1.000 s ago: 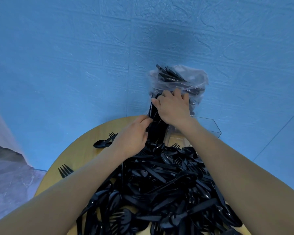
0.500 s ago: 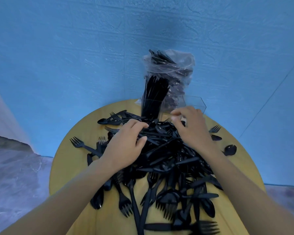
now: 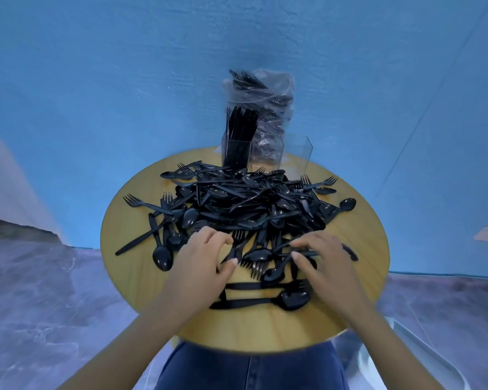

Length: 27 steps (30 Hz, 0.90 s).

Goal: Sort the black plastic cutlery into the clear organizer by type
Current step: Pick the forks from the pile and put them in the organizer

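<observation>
A big heap of black plastic cutlery (image 3: pixel 251 204), forks, spoons and knives mixed, covers the round wooden table (image 3: pixel 133 280). At the far edge stands the clear organizer (image 3: pixel 299 153); its left compartment holds upright black knives (image 3: pixel 238 136), and its right compartment looks empty. My left hand (image 3: pixel 206 257) is at the near edge of the heap, fingers curled, pinching a black fork (image 3: pixel 238 239) by its handle. My right hand (image 3: pixel 319 260) rests with spread fingers on loose pieces at the near right.
A clear plastic bag (image 3: pixel 265 88) with more black cutlery leans behind the organizer against the blue wall. A spoon (image 3: pixel 292 299) and a knife lie alone near the front edge. My legs in blue jeans (image 3: pixel 248 370) are under the table.
Both hands have drawn back from the organizer to the near edge of the heap. The view has tilted down and pulled away, showing the whole table.
</observation>
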Available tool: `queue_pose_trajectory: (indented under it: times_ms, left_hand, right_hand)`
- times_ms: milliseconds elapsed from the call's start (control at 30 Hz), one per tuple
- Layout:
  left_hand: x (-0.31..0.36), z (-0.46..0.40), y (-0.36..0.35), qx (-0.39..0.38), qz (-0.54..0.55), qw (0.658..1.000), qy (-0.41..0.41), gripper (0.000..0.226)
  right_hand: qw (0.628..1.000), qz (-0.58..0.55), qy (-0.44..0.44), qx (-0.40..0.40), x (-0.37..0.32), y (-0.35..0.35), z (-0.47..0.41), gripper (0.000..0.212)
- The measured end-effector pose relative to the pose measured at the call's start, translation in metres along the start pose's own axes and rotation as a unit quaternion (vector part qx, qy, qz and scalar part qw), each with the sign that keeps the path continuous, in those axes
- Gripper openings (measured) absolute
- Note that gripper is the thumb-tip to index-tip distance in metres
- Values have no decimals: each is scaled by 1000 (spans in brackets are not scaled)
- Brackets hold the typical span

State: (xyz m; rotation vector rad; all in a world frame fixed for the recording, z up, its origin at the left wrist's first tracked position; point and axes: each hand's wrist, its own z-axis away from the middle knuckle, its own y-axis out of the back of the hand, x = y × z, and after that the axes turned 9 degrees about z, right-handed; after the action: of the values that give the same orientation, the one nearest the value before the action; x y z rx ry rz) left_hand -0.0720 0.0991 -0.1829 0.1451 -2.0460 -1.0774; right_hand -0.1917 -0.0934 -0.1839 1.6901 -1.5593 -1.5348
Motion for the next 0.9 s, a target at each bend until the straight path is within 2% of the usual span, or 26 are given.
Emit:
queue_pose_trajectory:
  times_ms: [67,200,267,333,400,500,767,900]
  left_hand:
    - [-2,13,-2,7,-31,999,16,40]
    - [-4,27,-8,-14,-61,996,65,58]
    - [-3,29,-11,-21,-56,996,67,52]
    - [-3,30,-12,-17,-44,997,61,46]
    - [-2,30,-12,-11,-28,998,57,42]
    - [-3,31,-12,4,-7,998,55,37]
    - [-8,28,-12,38,27,998,53,31]
    - [-8,28,-9,43,28,997,52,29]
  right_hand:
    - [1000,-22,6,7,3,2,19,9]
    - [998,-53,16,-10,4,1,45,33]
    - [999,-32,18,-18,3,-2,50,40]
    - [1000,-18,-10,12,4,-5,52,44]
    - [997,-16,-57,53,6,-6,52,37]
    - [994,-9,-95,53,5,-6,50,22]
    - [993,0,-114,13,-8,-5,36,4]
    - [994,5,-110,7,-12,-2,28,9]
